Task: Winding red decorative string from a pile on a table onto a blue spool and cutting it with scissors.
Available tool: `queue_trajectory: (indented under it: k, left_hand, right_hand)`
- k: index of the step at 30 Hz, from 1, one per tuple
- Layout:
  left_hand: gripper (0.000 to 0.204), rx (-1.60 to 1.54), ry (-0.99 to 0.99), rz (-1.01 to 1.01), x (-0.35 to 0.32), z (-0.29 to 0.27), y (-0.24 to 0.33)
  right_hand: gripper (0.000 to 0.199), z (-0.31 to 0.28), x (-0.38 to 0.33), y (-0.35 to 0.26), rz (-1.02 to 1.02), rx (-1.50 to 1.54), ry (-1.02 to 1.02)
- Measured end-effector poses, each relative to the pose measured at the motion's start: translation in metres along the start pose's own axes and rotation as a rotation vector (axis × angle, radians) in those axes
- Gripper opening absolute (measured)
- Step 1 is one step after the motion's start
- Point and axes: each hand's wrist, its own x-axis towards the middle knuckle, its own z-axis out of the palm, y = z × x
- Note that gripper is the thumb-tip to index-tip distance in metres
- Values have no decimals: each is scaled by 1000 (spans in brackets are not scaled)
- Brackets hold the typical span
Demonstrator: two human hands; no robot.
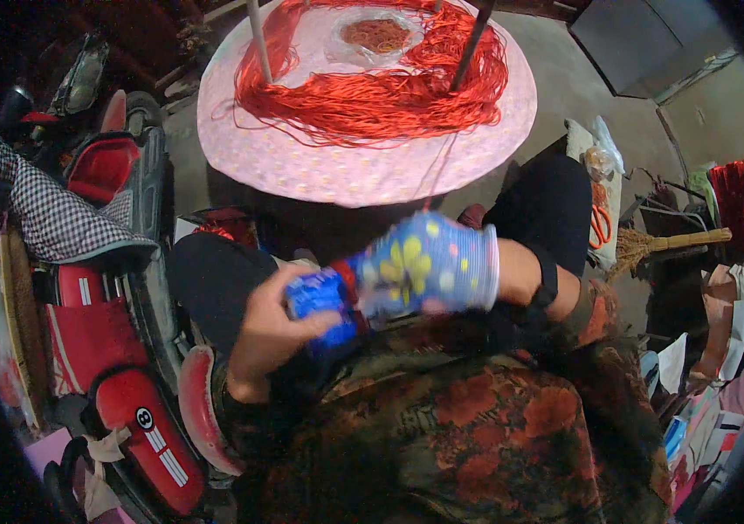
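"Thread (363, 109) lies in loose loops round thin posts (258, 44) on a pink table (302, 170), one strand (440, 166) leading down toward a gloved right hand (417, 266). Where is the danger?"

"A snag, most likely. The loops cross and overlap at the front, so a hard pull could cinch them into a knot or snap the strand"

"And the hands?"

"The bare left hand (269, 321) curls its fingers round a shiny blue bundle (311, 295), low above the lap (485, 410). The right is just beside it, blurred; whether its fingers pinch anything or stand loose, I cannot tell"

"Could that grip fail?"

"Perhaps. The bundle's surface looks slick, and a jerk on the strand might twist it out of the left hand. The glove (468, 266) could catch thread too"

"And the bag (376, 37)?"

"It sits inside the loops; dragged sideways, they might foul it"
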Motion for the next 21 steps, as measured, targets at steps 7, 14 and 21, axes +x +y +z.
queue_trajectory:
  k: [7, 14, 21]
  left_hand:
    - [46, -814, 178, 188, -26, 16, 20]
    - [49, 1, 172, 80, 1, 0, -7]
    - [51, -463, -309, 220, -10, -8, -6]
  right_hand:
    - [22, 22, -25, 36, 503, 551, -15]
    - [14, 14, -16, -2, 103, 64, -224]
    - [20, 22, -19, 46, 290, 356, 23]
